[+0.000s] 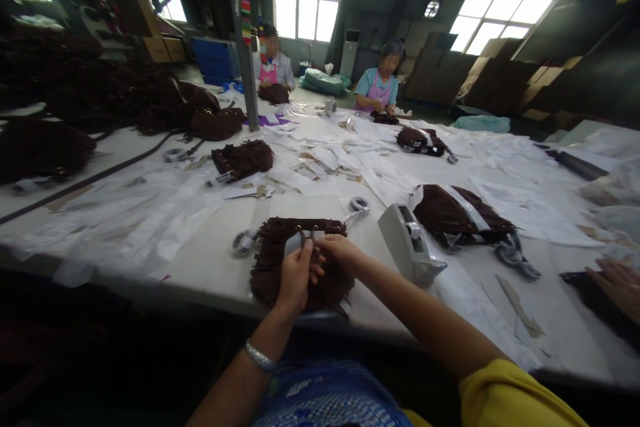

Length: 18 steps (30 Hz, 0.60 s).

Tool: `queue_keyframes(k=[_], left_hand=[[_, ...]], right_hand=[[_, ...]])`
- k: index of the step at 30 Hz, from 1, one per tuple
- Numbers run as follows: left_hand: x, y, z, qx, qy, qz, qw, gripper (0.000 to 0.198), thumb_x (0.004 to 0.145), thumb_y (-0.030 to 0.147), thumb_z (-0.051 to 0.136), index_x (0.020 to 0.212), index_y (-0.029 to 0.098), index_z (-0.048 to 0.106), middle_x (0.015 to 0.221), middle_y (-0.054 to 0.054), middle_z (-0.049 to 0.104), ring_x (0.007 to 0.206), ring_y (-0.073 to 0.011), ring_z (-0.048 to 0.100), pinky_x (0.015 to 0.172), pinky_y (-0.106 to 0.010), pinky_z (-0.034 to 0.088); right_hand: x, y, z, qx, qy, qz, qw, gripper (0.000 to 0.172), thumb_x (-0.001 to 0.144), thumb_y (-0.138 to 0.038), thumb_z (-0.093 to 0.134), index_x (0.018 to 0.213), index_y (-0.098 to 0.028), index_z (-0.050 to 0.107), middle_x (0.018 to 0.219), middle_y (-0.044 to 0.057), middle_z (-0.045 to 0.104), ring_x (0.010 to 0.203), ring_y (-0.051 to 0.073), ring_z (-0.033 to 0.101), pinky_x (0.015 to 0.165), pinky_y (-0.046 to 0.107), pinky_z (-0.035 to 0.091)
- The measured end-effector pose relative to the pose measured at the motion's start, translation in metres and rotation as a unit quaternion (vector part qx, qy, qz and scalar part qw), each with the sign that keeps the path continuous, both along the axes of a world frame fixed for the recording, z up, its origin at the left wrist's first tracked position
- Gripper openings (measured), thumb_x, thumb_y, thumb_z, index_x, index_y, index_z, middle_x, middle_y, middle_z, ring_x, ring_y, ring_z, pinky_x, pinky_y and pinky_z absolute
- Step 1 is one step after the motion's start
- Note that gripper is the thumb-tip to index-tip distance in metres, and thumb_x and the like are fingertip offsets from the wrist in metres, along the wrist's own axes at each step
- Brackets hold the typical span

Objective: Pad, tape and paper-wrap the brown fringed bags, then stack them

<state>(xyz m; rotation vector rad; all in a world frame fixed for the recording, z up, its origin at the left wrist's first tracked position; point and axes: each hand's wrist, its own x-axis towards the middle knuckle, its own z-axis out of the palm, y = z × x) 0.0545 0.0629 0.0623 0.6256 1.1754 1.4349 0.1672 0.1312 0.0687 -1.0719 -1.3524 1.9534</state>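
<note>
Fingers (307, 251) of the left hand (294, 280), in the head view, appear pinched on a dark cord (313, 238) at the front of a brown fringed bag (324, 291). Those of the right hand (341, 253) are bent in at the same spot; whether they grip the cord or the pale card (294, 241) beside it cannot be told.

The bag lies flat, left of the grey tape dispenser (407, 247), at the near edge of the counter (217, 213). One wrapped coil (359, 205) lies left of and beyond the dispenser. A second fringed bag (443, 210), banded in pale wrapping, lies just right of it.

Risks, as judged: a slack pinch could let the cord slip, since it is thin and the fingers crowd one another. Pressure from the hands could crease the card. A pull toward the body could drag the bag over the edge, its lower side being so near. The right forearm passes close to the dispenser; a sideways swing could knock it.
</note>
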Motion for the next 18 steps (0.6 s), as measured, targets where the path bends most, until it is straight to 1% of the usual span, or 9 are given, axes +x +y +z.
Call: queue_keyframes(k=[2,4,8,11,12,14,16,18], left_hand=[[-0.001,-0.001,-0.001,-0.01,0.009,-0.019,1.0,0.055,0.073,0.064,0.068,0.08,0.01,0.063,0.065,-0.006,0.067,0.04,-0.0077,0.054,0.032,-0.015,0.031],[-0.001,-0.001,-0.002,-0.019,0.019,-0.034,0.999,0.055,0.073,0.065,0.067,0.081,0.01,0.062,0.064,-0.006,0.067,0.04,-0.0081,0.055,0.033,-0.015,0.032],[-0.002,0.0,-0.001,-0.034,0.053,-0.075,0.995,0.059,0.075,0.07,0.062,0.081,0.011,0.063,0.063,-0.007,0.067,0.042,-0.0107,0.058,0.034,-0.016,0.037],[-0.011,-0.004,0.003,-0.043,0.099,-0.106,0.989,0.063,0.074,0.074,0.06,0.071,0.011,0.064,0.054,-0.007,0.064,0.037,-0.0144,0.057,0.031,-0.02,0.037],[-0.016,-0.007,0.005,-0.042,0.117,-0.103,0.987,0.063,0.074,0.074,0.061,0.067,0.011,0.064,0.051,-0.006,0.062,0.035,-0.0141,0.056,0.03,-0.02,0.036],[-0.027,-0.013,0.007,-0.035,0.151,-0.067,0.986,0.058,0.076,0.071,0.062,0.065,0.013,0.063,0.047,-0.002,0.057,0.034,-0.0109,0.052,0.031,-0.018,0.034],[-0.039,-0.019,0.007,-0.028,0.172,-0.011,0.985,0.051,0.078,0.066,0.063,0.075,0.016,0.064,0.053,0.002,0.058,0.04,-0.0085,0.053,0.036,-0.016,0.038],[-0.047,-0.02,0.005,-0.03,0.174,0.036,0.984,0.046,0.079,0.064,0.065,0.089,0.018,0.063,0.068,0.001,0.064,0.056,-0.0101,0.062,0.045,-0.016,0.046]], right_hand=[[0.001,-0.001,0.0,-0.013,0.014,0.001,1.0,0.048,0.078,-0.063,0.067,0.074,-0.016,0.058,0.057,-0.004,0.054,0.047,0.009,0.049,0.049,0.022,0.041],[0.003,0.0,0.001,-0.018,0.027,-0.004,0.999,0.048,0.078,-0.063,0.067,0.074,-0.016,0.059,0.058,-0.004,0.056,0.048,0.008,0.049,0.048,0.022,0.04],[0.004,0.003,0.0,-0.01,0.026,-0.034,0.999,0.044,0.067,-0.053,0.082,0.07,-0.014,0.061,0.055,-0.005,0.056,0.046,0.006,0.045,0.045,0.019,0.032],[0.003,0.003,-0.004,-0.012,0.026,-0.048,0.998,0.045,0.063,-0.052,0.085,0.069,-0.013,0.063,0.054,-0.004,0.058,0.047,0.006,0.047,0.046,0.02,0.033],[0.003,0.003,-0.006,-0.015,0.028,-0.054,0.998,0.044,0.062,-0.052,0.085,0.07,-0.013,0.065,0.055,-0.003,0.06,0.048,0.007,0.049,0.048,0.021,0.035],[0.002,0.002,-0.009,-0.022,0.035,-0.064,0.997,0.043,0.061,-0.05,0.086,0.074,-0.013,0.068,0.06,-0.001,0.065,0.052,0.009,0.054,0.053,0.022,0.041],[0.001,0.0,-0.013,-0.031,0.043,-0.07,0.996,0.042,0.061,-0.048,0.087,0.079,-0.013,0.071,0.067,0.001,0.069,0.058,0.012,0.06,0.06,0.024,0.047],[0.001,0.0,-0.016,-0.04,0.053,-0.07,0.995,0.041,0.061,-0.047,0.087,0.08,-0.014,0.072,0.07,0.003,0.072,0.062,0.013,0.063,0.064,0.025,0.05]])
